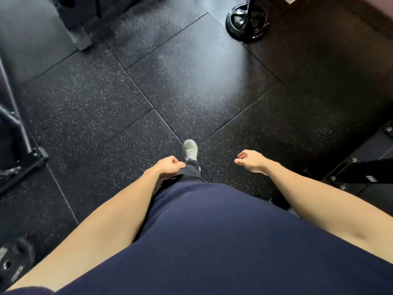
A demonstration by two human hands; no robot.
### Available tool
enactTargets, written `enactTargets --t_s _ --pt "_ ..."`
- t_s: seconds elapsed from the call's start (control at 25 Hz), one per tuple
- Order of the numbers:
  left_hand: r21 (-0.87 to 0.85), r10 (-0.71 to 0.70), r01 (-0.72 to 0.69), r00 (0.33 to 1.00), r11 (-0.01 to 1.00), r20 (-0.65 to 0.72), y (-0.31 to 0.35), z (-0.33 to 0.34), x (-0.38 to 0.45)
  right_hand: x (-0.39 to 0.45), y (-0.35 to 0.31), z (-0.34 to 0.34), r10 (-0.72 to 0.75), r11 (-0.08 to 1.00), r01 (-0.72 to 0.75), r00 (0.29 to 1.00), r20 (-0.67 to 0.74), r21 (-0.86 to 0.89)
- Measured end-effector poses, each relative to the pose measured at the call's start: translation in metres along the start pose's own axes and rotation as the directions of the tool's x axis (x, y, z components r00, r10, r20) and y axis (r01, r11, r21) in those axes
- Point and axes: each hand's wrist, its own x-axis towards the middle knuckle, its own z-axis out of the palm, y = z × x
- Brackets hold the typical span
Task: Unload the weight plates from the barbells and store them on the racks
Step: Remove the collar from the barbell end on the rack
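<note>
**Between loads: both hands empty, walking over gym floor**

Grip: left hand hangs by the thigh, fingers loosely curled, holding nothing. Right hand hangs out to the side, fingers relaxed and slightly bent, likewise empty. Neither touches any equipment.

Body: dark blue top fills the near part of the view; one grey shoe is forward on the rubber floor, between the two hands.

Task things: one weight plate lies flat at the near left edge, partly cut off by the frame. A second weight plate sits far right at the foot of an upright black post; whether that post is a storage peg or a bar end I cannot tell. Black steel frame members at the left and a bolted base plate at the right look like rack parts. No barbell is clearly in view.

Step, as judged: transit between a barbell and a rack, nothing carried.

Next move calls for: reaching a loaded sleeve or a loose plate, then a two-handed hold on its rim, since plates are heavy and awkward to lift from flat.
</note>
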Motion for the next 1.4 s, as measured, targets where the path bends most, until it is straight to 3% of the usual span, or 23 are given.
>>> enactTargets --t_s 0.32,0.48,0.88,1.2,1.4 --pt "0.149 0.053 -0.059 0.998 0.987 0.042 0.102 -0.204 0.144 0.142 -0.090 -0.146 0.097 0.990 -0.089 0.993 -0.072 0.106" --pt "0.248 0.125 -0.135 0.991 0.959 0.055 0.164 -0.297 0.198 0.193 -0.118 -0.217 0.157 0.961 -0.120 0.978 -0.135 0.248" --pt "0.414 0.292 -0.314 0.949 0.854 0.116 0.390 -0.418 0.351 0.320 -0.106 -0.395 0.304 0.850 -0.199 0.941 -0.146 0.487" --pt "0.640 0.359 -0.491 0.871 0.592 0.335 0.575 -0.431 0.420 0.334 -0.062 -0.481 0.562 0.559 -0.303 0.823 -0.084 0.772" --pt "0.699 0.362 -0.663 0.742 0.268 0.565 0.684 -0.391 0.445 0.323 -0.040 -0.469 0.705 0.271 -0.278 0.710 0.006 0.922"
